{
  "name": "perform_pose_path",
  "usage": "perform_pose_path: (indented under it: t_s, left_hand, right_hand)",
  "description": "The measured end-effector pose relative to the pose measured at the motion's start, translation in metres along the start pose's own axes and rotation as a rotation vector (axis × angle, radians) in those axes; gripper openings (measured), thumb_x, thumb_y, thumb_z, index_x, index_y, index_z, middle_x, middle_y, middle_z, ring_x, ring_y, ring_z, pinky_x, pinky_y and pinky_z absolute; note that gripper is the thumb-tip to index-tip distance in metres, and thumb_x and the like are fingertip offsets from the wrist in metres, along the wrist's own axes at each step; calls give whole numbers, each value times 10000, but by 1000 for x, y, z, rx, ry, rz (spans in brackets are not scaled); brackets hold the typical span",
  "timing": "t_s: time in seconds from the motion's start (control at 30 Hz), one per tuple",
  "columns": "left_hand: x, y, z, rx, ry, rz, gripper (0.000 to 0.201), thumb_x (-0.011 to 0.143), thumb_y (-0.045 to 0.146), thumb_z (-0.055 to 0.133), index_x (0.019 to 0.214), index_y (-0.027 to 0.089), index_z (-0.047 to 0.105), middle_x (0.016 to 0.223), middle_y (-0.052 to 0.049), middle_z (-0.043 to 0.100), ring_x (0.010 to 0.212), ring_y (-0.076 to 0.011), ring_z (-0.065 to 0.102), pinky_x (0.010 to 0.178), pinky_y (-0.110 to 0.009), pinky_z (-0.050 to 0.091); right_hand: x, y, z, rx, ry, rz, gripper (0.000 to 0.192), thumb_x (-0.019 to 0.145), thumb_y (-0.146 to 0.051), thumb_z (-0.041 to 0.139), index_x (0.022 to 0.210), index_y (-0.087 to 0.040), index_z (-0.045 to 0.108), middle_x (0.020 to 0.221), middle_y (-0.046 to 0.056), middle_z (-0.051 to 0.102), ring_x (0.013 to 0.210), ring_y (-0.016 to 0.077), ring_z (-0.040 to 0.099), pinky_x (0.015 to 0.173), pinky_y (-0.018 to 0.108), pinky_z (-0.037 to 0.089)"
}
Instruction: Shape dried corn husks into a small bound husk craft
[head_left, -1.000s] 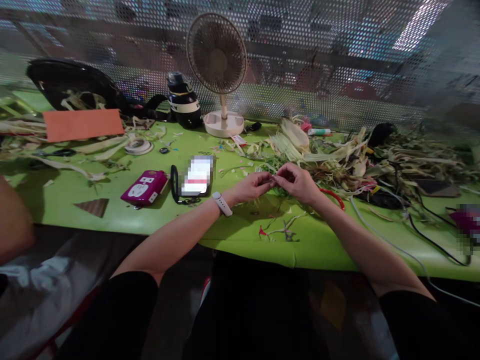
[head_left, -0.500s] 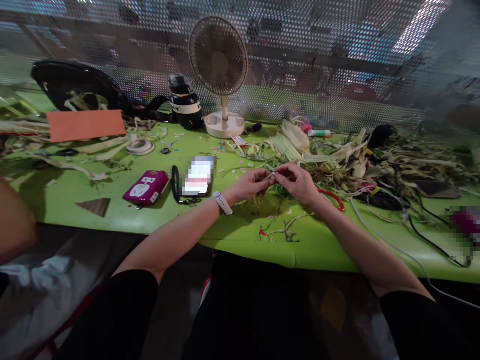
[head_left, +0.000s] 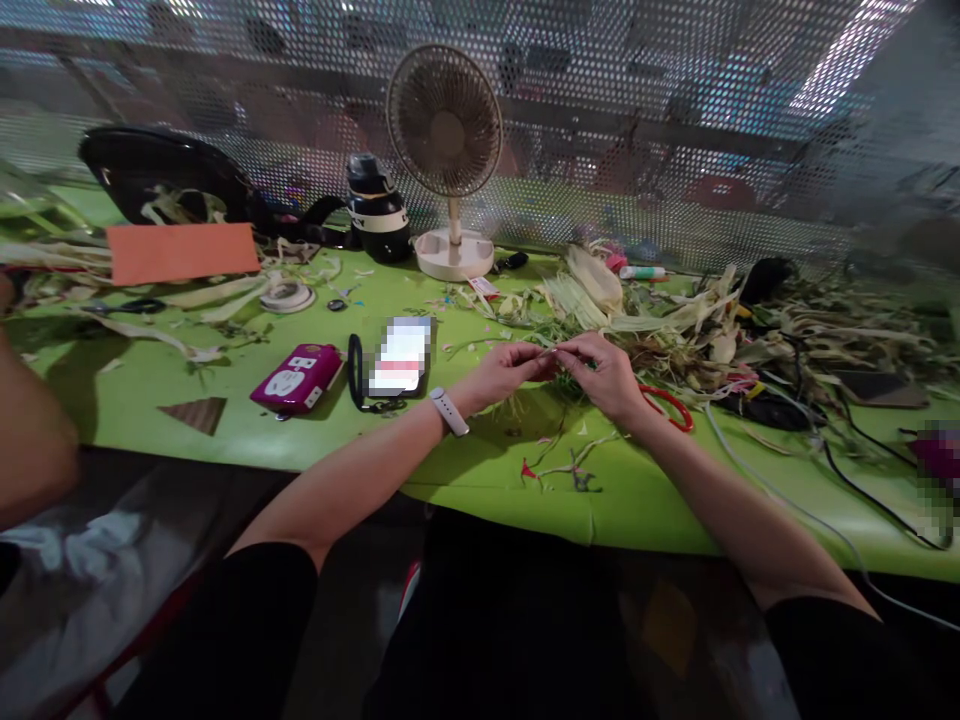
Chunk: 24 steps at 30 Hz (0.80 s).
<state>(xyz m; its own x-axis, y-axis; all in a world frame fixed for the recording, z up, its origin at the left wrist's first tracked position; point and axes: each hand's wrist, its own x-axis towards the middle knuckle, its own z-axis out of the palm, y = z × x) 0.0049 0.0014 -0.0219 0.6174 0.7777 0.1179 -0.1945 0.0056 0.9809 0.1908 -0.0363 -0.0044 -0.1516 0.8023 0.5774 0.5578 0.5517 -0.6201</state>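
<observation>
My left hand (head_left: 504, 372), with a pale band on its wrist, is closed in a pinch. Its fingertips meet those of my right hand (head_left: 600, 376), also pinched, above the green table (head_left: 465, 450). Whatever is between the fingers is too small to make out. Green plant strands show under and behind my right hand. A heap of dried corn husks (head_left: 592, 290) lies just beyond it. Red scissor handles (head_left: 679, 408) stick out beside my right wrist. Nearer to me, a twisted piece of husk with a red tip (head_left: 529, 468) rests on the table.
Left of my hands are a lit phone (head_left: 399, 355) and a magenta power adapter (head_left: 296, 380). Farther back stand a fan (head_left: 454, 255), a black bottle (head_left: 379, 225) and a roll of tape (head_left: 287, 296). A white cable (head_left: 787, 500) crosses the right side. Another person's arm (head_left: 34, 430) is at far left.
The view has shifted slightly, so the table's things sit a little farther right and lower. My hands stay together, with the fingers moving only slightly.
</observation>
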Motion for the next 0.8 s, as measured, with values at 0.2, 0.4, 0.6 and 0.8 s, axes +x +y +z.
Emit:
perform_pose_path:
  t_s: [0.2, 0.4, 0.6, 0.8]
  left_hand:
    - [-2, 2, 3, -48, 22, 32, 355, 740, 436, 786, 923, 138, 726, 913, -53, 745, 876, -143, 682, 962, -377, 519]
    - [-4, 5, 5, 102, 72, 58, 230, 785, 358, 748, 878, 148, 753, 872, -53, 755, 848, -145, 677, 917, -362, 526]
    - [-4, 0, 9, -3, 88, 32, 244, 771, 344, 751, 907, 142, 751, 922, -68, 757, 903, -151, 666, 946, -350, 502]
    - [-4, 3, 13, -164, 142, 31, 187, 778, 282, 733, 904, 146, 754, 948, -72, 746, 927, -138, 656, 956, -330, 494]
  right_hand:
    - [-1, 1, 2, 30, 19, -25, 221, 902, -400, 604, 885, -243, 758, 918, 72, 743, 863, 216, 680, 817, 392, 535]
    - [-5, -2, 4, -144, 61, -98, 219, 940, -339, 550, 924, -237, 743, 900, 74, 748, 828, 215, 672, 784, 381, 531]
    - [-10, 2, 3, -536, -7, -274, 290, 956, -273, 494, 1094, -203, 739, 960, 122, 741, 884, 248, 641, 827, 414, 475]
    - [-13, -2, 5, -595, -20, -339, 377, 907, -233, 526, 1252, -221, 678, 1101, 121, 716, 1024, 280, 617, 965, 476, 433]
